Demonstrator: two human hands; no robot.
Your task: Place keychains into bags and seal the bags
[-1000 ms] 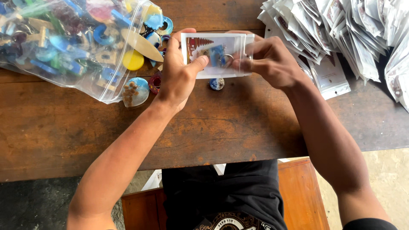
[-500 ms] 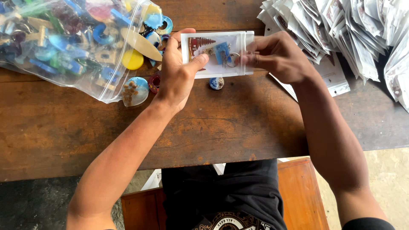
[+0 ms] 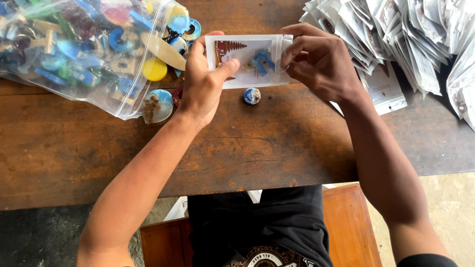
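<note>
Both our hands hold one small pouch (image 3: 246,62) above the table (image 3: 277,143). Our left hand (image 3: 203,81) pinches its left end, our right hand (image 3: 319,62) pinches the right end. Inside sits a blue charm (image 3: 262,60). Below lies a round bead (image 3: 252,96).

We take this for a small craft packing workshop. A worn wooden bench (image 3: 277,143) carries a big clear bag (image 3: 84,49) of colourful resin trinkets at ten o'clock and a heap of small white display packets (image 3: 405,34) at two o'clock. Rough concrete floor (image 3: 445,207) shows below.
</note>
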